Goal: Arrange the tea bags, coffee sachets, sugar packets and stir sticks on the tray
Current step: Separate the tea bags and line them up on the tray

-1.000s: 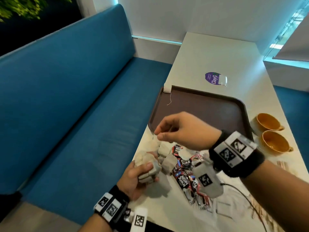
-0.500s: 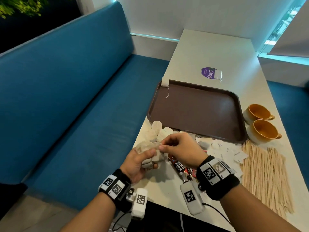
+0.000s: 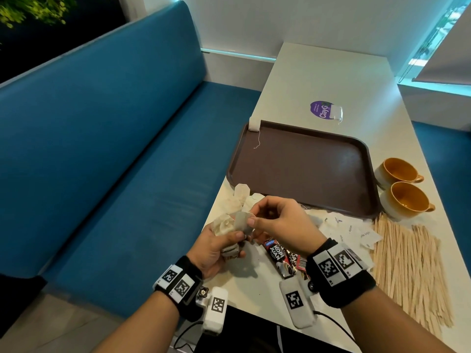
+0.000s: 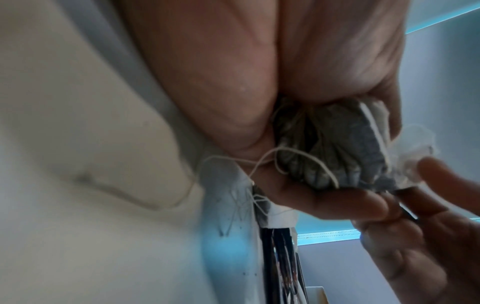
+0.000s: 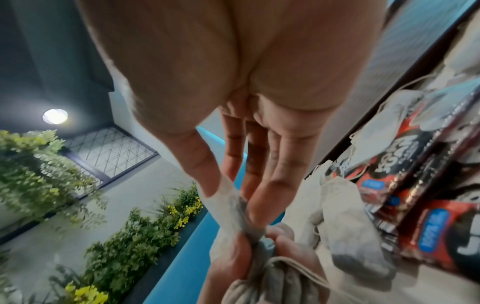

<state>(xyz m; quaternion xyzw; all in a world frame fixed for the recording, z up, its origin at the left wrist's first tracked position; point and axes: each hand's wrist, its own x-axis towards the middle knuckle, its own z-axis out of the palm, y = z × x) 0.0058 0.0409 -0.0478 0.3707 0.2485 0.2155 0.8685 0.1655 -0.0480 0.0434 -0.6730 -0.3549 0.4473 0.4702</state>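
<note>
My left hand [image 3: 224, 242] grips a bunch of tea bags [image 3: 225, 225] above the table's near left edge; the left wrist view shows the bunched tea bags [image 4: 335, 152] with loose strings in the curled fingers. My right hand [image 3: 257, 220] pinches one tea bag [image 3: 240, 221] at the top of that bunch, thumb and fingers on the tea bag [image 5: 228, 203]. The brown tray [image 3: 305, 171] lies beyond, with one tea bag [image 3: 254, 126] on its far left rim. More tea bags [image 3: 240, 194], coffee sachets [image 3: 279, 256], white sugar packets [image 3: 354, 229] and wooden stir sticks [image 3: 410, 266] lie on the table.
Two orange cups [image 3: 400, 186] stand right of the tray. A purple sticker [image 3: 322, 110] and another tea bag [image 3: 336, 113] lie past the tray. A blue bench [image 3: 102, 149] runs along the table's left side.
My right hand came down from above the tray's near edge to the bunch in my left hand and now pinches a tea bag there. The left hand keeps its grip.
</note>
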